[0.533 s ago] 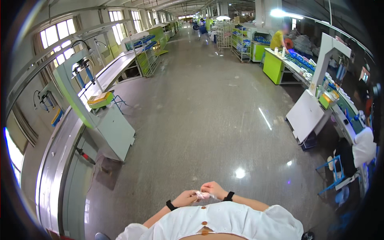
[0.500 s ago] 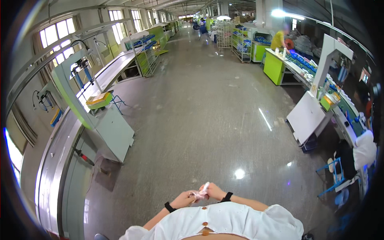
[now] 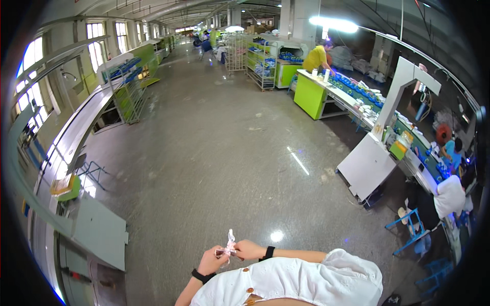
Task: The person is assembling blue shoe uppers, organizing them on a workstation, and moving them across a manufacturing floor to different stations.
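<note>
In front of my body, low in the view, my left hand (image 3: 210,261) and my right hand (image 3: 250,250) are drawn close together. Between their fingertips is a small pale pink and white item (image 3: 228,248), shiny and crumpled like a twisted strip of film or ribbon; its exact kind is too small to make out. One whitish end stands up above the fingers. Both hands pinch it, the left from its near left side and the right from its right side. A black band circles each wrist.
Work lines flank the wide grey floor. On the right stand a grey-white machine stand (image 3: 368,166), a blue-framed stool (image 3: 412,232) and a long bench with a green end panel (image 3: 309,97). A person in yellow (image 3: 317,58) leans there. A grey cabinet (image 3: 101,229) is at left.
My view has turned to the right, so the surroundings shift left. The whitish end of the pink item now stands up higher between my hands, which both keep hold of it.
</note>
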Demonstrator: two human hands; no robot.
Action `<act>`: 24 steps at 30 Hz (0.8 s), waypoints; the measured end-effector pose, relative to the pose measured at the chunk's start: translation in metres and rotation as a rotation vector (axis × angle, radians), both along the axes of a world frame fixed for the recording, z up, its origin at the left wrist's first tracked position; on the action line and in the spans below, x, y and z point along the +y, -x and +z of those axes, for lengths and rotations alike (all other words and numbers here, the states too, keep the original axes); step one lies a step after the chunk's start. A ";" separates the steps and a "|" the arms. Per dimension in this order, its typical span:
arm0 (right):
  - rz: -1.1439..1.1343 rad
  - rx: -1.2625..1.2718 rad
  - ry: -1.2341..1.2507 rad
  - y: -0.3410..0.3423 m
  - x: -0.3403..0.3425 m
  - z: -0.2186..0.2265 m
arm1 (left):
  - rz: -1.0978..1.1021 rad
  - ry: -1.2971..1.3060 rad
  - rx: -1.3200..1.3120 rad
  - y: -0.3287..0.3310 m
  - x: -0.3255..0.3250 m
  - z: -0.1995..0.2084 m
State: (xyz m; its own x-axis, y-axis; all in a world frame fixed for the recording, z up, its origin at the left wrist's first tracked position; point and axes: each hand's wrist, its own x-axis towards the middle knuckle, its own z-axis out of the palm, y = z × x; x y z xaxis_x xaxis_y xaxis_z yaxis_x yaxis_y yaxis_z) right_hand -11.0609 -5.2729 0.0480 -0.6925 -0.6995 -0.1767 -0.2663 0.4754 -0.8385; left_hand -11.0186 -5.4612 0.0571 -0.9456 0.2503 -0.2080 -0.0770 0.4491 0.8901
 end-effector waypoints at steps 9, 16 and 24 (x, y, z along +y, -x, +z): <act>-0.506 0.284 0.141 0.168 0.065 -0.024 | -0.147 -0.048 -0.028 0.251 0.090 -0.043; -0.366 0.411 0.047 0.361 0.121 0.006 | -0.434 -0.124 -0.184 0.464 0.136 -0.033; 0.106 0.301 0.283 0.576 0.102 0.026 | -0.566 -0.057 -0.380 0.636 0.098 -0.007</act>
State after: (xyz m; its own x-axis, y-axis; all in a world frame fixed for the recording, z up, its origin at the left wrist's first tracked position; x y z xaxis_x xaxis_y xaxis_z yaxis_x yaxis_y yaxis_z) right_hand -11.6364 -5.1710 0.0740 -0.6051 -0.7617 0.2315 -0.5543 0.1942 -0.8094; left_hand -11.6545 -5.3630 0.0502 -0.5297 0.7054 -0.4710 -0.1555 0.4651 0.8715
